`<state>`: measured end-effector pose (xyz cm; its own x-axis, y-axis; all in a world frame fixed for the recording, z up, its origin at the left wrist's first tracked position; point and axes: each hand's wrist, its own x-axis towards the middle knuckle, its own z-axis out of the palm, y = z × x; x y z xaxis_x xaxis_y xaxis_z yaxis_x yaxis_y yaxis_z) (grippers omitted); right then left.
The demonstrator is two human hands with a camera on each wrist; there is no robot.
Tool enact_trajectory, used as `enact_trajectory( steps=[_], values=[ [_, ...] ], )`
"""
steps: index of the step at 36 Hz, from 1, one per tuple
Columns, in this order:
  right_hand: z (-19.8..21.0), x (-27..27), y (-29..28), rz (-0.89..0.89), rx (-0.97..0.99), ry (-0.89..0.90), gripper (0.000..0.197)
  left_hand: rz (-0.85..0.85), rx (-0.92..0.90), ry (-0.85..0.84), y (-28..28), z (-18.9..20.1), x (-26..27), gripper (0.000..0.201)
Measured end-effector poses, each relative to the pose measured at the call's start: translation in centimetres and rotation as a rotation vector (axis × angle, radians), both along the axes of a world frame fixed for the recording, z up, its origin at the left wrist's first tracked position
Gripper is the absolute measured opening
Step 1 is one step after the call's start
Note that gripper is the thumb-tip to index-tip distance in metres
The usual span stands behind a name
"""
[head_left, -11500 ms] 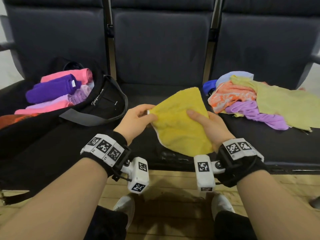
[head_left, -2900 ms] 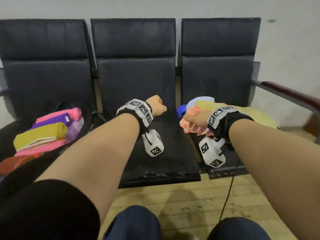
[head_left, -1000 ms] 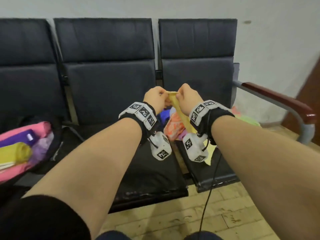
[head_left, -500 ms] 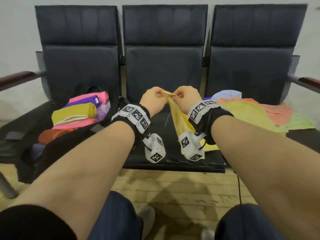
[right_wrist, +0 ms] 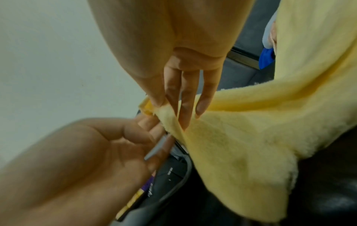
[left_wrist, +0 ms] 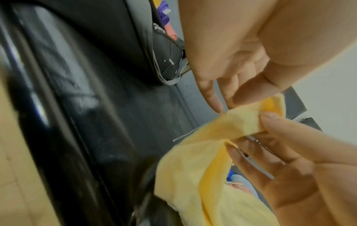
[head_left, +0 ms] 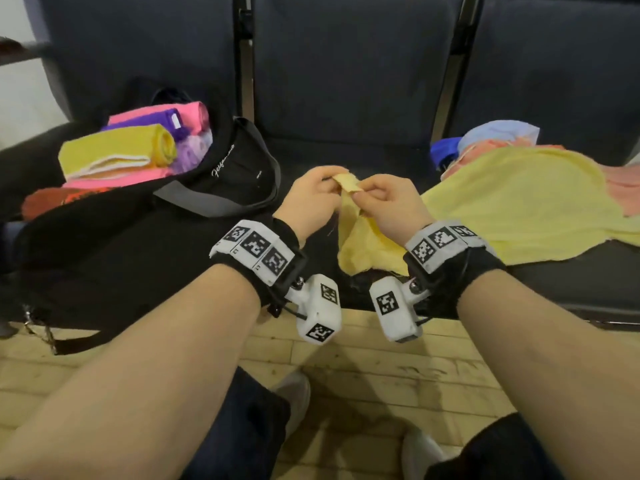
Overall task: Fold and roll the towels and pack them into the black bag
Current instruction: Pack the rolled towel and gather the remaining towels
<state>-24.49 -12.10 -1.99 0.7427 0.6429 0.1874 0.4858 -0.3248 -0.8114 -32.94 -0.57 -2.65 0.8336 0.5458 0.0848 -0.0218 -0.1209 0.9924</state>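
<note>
Both hands hold one corner of a pale yellow towel (head_left: 519,202) above the middle seat. My left hand (head_left: 320,192) pinches the corner tip from the left, and my right hand (head_left: 379,197) pinches it from the right. The rest of the towel trails right over the loose pile. In the left wrist view the left hand (left_wrist: 228,105) meets the towel (left_wrist: 193,168) between thumb and finger. The right wrist view shows the right hand (right_wrist: 173,110) gripping the towel (right_wrist: 251,137). The black bag (head_left: 242,168) lies open on the left seat.
Several rolled towels fill the bag, with a yellow roll (head_left: 117,150) in front and a purple roll (head_left: 162,121) and a pink roll (head_left: 194,116) behind. Loose blue, light blue and peach towels (head_left: 491,136) lie under the yellow one on the right seat. A wooden floor (head_left: 346,375) is below.
Both hands have come down towards the middle seat, still pinching the same towel corner. The head view has tilted down and moved closer, so the bag now looks nearer.
</note>
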Motion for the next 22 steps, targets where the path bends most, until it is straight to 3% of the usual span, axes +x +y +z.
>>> enact_trajectory(
  steps=[5, 9, 11, 15, 17, 19, 22],
  values=[
    [-0.2, 0.3, -0.7, -0.003, 0.194, 0.172, 0.009, -0.089, -0.099, 0.053, -0.9, 0.0, 0.3, 0.077],
    [0.4, 0.8, -0.8, -0.062, 0.305, 0.352, 0.007, -0.164, 0.100, 0.282, -1.3, -0.6, 0.6, 0.092],
    [0.6, 0.7, -0.9, -0.034, 0.351, 0.451, 0.009, -0.169, 0.256, 0.411, -1.6, -1.1, 0.7, 0.083],
    [1.0, 0.4, -1.0, 0.009, 0.396, 0.507, 0.010, -0.228, 0.465, 0.555, -2.0, -2.4, 1.0, 0.043],
    [1.0, 0.7, -1.1, 0.010, 0.385, 0.505, 0.008, -0.154, 0.387, 0.515, -1.9, -2.6, 1.3, 0.034],
    [0.6, 1.1, -1.4, 0.012, 0.290, 0.482, 0.018, -0.065, 0.114, 0.391, -2.0, -2.2, 1.6, 0.033],
    [0.0, 1.2, -2.4, -0.001, 0.031, 0.306, 0.039, -0.003, -0.297, 0.190, -2.3, -1.1, 2.1, 0.032]
  ],
)
